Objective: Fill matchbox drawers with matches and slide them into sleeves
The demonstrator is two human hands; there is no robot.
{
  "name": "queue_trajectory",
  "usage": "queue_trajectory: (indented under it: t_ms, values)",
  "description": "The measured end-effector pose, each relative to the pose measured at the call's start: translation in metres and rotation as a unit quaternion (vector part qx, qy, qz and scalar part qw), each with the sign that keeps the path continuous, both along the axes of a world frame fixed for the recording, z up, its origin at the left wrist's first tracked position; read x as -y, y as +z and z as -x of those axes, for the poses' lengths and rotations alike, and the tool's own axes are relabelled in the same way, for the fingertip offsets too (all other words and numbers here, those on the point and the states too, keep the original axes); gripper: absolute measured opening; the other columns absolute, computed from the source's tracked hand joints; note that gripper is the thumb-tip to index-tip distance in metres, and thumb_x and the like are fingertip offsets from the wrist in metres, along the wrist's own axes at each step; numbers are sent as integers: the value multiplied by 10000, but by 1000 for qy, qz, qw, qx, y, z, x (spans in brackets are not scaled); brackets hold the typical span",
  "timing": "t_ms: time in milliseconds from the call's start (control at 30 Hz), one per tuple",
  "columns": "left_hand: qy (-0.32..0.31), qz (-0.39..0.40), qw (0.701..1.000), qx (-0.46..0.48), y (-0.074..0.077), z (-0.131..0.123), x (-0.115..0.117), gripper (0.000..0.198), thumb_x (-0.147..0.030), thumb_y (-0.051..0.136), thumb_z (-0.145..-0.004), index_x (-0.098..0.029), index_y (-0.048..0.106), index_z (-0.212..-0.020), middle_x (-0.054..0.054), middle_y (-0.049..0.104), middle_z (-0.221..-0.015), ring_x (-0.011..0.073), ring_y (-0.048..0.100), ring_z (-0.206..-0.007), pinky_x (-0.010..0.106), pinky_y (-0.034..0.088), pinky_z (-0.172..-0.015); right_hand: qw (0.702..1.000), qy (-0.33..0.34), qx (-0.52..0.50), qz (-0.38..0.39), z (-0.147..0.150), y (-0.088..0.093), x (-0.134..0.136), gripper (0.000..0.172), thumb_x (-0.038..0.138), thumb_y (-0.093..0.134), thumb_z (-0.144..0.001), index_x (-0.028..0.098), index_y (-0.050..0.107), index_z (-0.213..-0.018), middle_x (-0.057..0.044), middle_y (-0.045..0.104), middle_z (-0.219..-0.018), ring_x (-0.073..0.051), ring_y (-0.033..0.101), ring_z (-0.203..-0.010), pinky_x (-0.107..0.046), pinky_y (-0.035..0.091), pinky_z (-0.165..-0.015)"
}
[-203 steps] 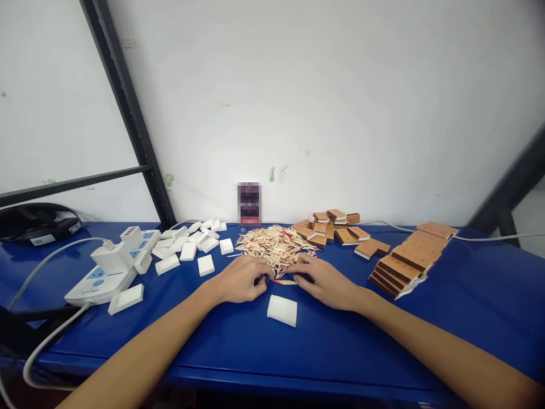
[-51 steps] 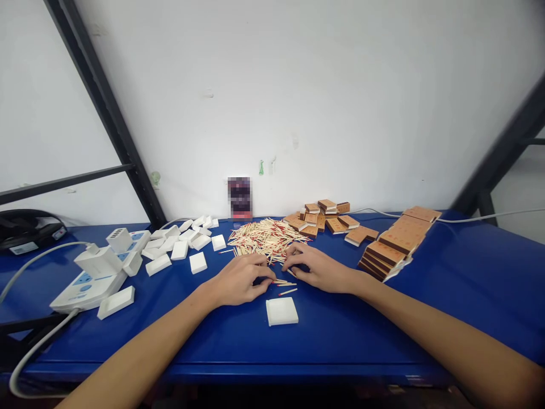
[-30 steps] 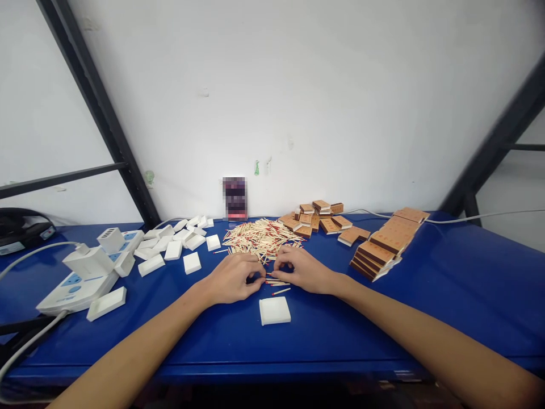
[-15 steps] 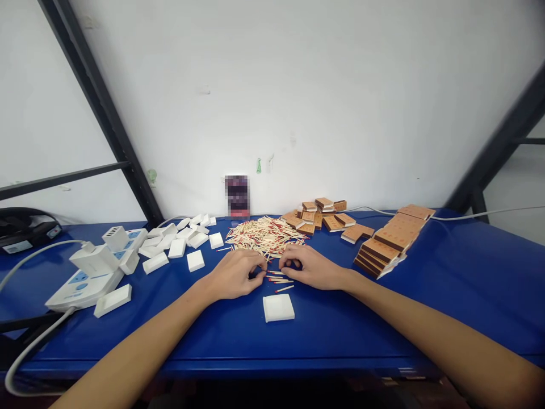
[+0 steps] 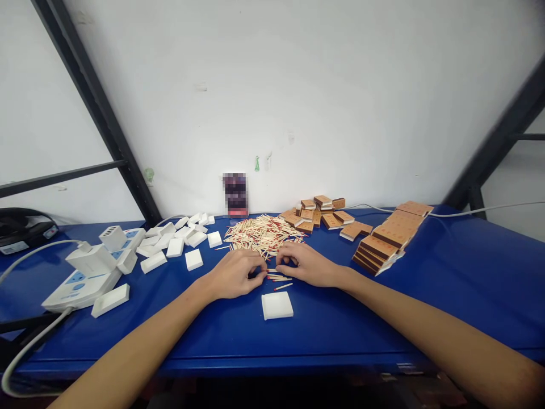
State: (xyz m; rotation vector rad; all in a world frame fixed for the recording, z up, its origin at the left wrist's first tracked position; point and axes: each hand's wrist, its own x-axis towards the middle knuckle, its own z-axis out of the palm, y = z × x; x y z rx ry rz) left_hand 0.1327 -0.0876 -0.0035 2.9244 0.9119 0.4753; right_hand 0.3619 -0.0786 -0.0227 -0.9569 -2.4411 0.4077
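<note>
My left hand [image 5: 235, 275] and my right hand [image 5: 305, 263] rest on the blue table [image 5: 447, 295], fingertips almost meeting at the near edge of a pile of red-tipped matches [image 5: 260, 233]. Both hands have curled, pinched fingers over a few loose matches [image 5: 277, 279] lying between them; what exactly each pinch holds is too small to see. A white inner matchbox tray [image 5: 277, 305] lies just in front of the hands, untouched.
Several white trays [image 5: 179, 243] lie at the left beside a white power strip [image 5: 87, 271] with plugs and cables. Brown matchbox sleeves [image 5: 323, 212] and a stack of flat brown sleeves [image 5: 389, 237] lie at the right. A small dark card [image 5: 235, 195] leans on the wall.
Both hands stayed at the pile's near edge, fingers shifting slightly closer together. The white tray turned flat since the earliest frame. The camera view drifted a little.
</note>
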Motion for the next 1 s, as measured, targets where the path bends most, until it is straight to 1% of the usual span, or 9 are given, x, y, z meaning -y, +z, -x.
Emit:
queue_trajectory:
  t_ms: [233, 367, 567, 700, 867, 1000]
  values:
    - [-12, 16, 1000, -1, 0, 0, -1, 134, -230, 525, -892, -186, 644, -847, -15, 588, -720, 116, 504, -668, 246, 335, -637, 1000, -8, 7, -15, 2, -4, -2, 109, 291, 576, -890, 196, 621, -859, -5, 556, -791, -140, 496, -745, -253, 357, -666]
    - [-18, 15, 1000, -2, 1, 0, -2, 140, -251, 534, -901, -186, 646, -847, -13, 595, -726, 116, 509, -663, 246, 330, -630, 1000, 3, 15, -16, 0, -2, 0, 136, 303, 538, -915, 200, 618, -877, -13, 573, -818, -148, 509, -772, -264, 367, -692]
    - [-16, 4, 1000, -3, -1, -1, -1, 150, -233, 519, -906, -181, 646, -846, -10, 598, -720, 116, 524, -673, 242, 335, -639, 1000, 14, 19, -11, -2, 2, 4, 148, 303, 521, -923, 200, 620, -888, -22, 575, -840, -154, 513, -784, -271, 372, -707]
    - [-1, 0, 1000, 3, -1, -1, -2, 154, -245, 518, -901, -183, 644, -837, -8, 590, -700, 123, 517, -666, 246, 334, -638, 1000, 19, 13, -12, -2, 1, 3, 156, 297, 514, -927, 200, 631, -893, -19, 565, -825, -150, 509, -774, -266, 367, -699]
    - [29, -5, 999, 16, 3, 0, -1, 122, -215, 518, -868, -187, 636, -854, -16, 576, -677, 127, 508, -654, 250, 339, -650, 1000, 17, 3, -4, -1, 0, 2, 187, 310, 514, -933, 202, 665, -911, -19, 566, -824, -139, 501, -749, -254, 355, -674]
    - [26, -5, 1000, 13, 4, 1, -2, 127, -187, 503, -860, -191, 629, -863, -20, 579, -684, 124, 502, -648, 249, 331, -640, 1000, 1, -7, 12, 2, -1, 1, 221, 348, 533, -923, 188, 664, -846, -3, 564, -724, -130, 485, -683, -250, 329, -632]
